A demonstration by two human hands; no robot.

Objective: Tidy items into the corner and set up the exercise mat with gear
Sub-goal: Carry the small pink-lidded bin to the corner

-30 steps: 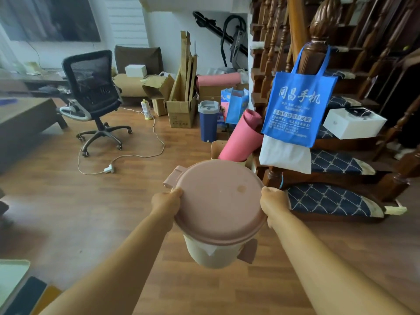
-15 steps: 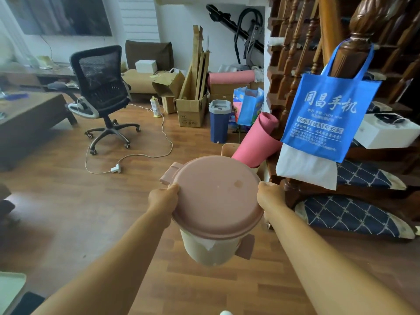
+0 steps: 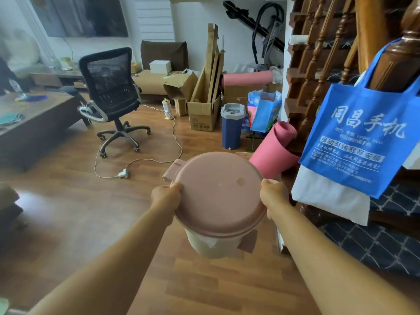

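I hold a round bin [image 3: 219,196] with a dusty-pink lid and cream body off the floor in front of me. My left hand [image 3: 166,195] grips the lid's left rim and my right hand [image 3: 273,196] grips its right rim. Just beyond the bin a rolled pink exercise mat [image 3: 276,151] leans against the wooden staircase. A second pink roll [image 3: 247,78] lies across cardboard boxes in the far corner.
A blue tote bag [image 3: 361,135] hangs on the stair post at right. A blue bucket [image 3: 231,127], cardboard boxes [image 3: 203,114] and a colourful bag [image 3: 264,111] crowd the corner. A black office chair [image 3: 111,92] and a white cable with power strip [image 3: 123,173] are on the wooden floor left.
I have moved forward with the bin toward the corner; the staircase and blue bag slid to the right and look larger. Both hands keep the same grip on the lid.
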